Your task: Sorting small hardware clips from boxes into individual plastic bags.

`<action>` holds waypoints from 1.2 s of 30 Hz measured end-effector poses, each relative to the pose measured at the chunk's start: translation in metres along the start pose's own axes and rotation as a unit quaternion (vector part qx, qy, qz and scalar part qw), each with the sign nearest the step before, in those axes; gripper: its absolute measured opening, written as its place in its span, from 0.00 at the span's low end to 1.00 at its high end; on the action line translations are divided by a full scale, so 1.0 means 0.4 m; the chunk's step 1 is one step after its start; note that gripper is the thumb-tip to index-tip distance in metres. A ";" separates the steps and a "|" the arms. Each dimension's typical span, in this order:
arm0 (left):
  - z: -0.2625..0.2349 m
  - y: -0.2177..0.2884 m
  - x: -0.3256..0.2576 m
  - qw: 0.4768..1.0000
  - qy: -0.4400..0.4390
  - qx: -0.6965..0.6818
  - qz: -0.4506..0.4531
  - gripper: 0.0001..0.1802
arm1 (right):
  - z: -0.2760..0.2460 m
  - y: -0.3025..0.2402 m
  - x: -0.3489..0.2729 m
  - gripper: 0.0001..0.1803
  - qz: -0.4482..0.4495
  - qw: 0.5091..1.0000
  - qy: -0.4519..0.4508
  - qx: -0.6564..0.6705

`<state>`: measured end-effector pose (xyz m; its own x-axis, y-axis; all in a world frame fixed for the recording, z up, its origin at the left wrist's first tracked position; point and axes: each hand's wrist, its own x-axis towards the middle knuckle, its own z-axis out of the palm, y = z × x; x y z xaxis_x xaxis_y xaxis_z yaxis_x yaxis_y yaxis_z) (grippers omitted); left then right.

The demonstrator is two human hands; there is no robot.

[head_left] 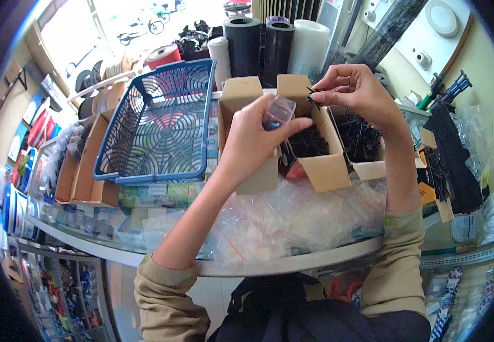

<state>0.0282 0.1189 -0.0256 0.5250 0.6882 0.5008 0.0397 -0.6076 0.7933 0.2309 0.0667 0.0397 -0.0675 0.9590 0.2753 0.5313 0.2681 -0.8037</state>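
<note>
My left hand (246, 137) is closed around a small clear plastic container (280, 110), held tilted above an open cardboard box (325, 174). Small black screws (309, 141) lie loose inside that box. Higher and to the right, my right hand (361, 94) pinches a few black screws (312, 98) between thumb and fingertips, apart from the container. Below my right wrist stands a second box (368, 170) with longer black screws (361, 141) in it. Crumpled clear plastic bags (292, 222) cover the glass counter between my forearms.
A blue plastic basket (103, 165) stands left of the boxes, next to a long cardboard tray (87, 181). Black rolls (241, 48) and a clear roll (309, 48) rise behind. Black strips (456, 159) lie at right. The counter's front edge (275, 265) curves before me.
</note>
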 end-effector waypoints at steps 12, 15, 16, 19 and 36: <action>-0.004 0.019 -0.009 0.997 -0.016 -0.033 -0.073 0.19 | 0.131 -0.077 -0.039 0.05 -0.067 0.989 0.075 0.106; -0.005 0.035 -0.006 0.995 -0.030 -0.009 -0.092 0.18 | 0.107 -0.071 -0.045 0.05 -0.091 0.991 0.056 0.085; -0.008 0.045 -0.005 0.991 -0.044 -0.002 -0.123 0.19 | 0.100 -0.074 -0.047 0.05 -0.090 0.990 0.060 0.087; -0.011 0.055 -0.002 0.989 -0.061 0.004 -0.132 0.19 | 0.075 -0.087 -0.055 0.05 -0.063 0.996 0.011 0.063; 0.010 0.057 -0.008 0.984 -0.089 -0.034 -0.152 0.22 | 0.035 -0.062 -0.061 0.07 -0.164 0.984 -0.060 -0.044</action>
<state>0.0309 0.1013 -0.0104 0.6389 0.7496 0.1728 0.1649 -0.3529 0.9210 0.2075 0.0380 0.0454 -0.3437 0.8271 0.4448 0.5346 0.5617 -0.6314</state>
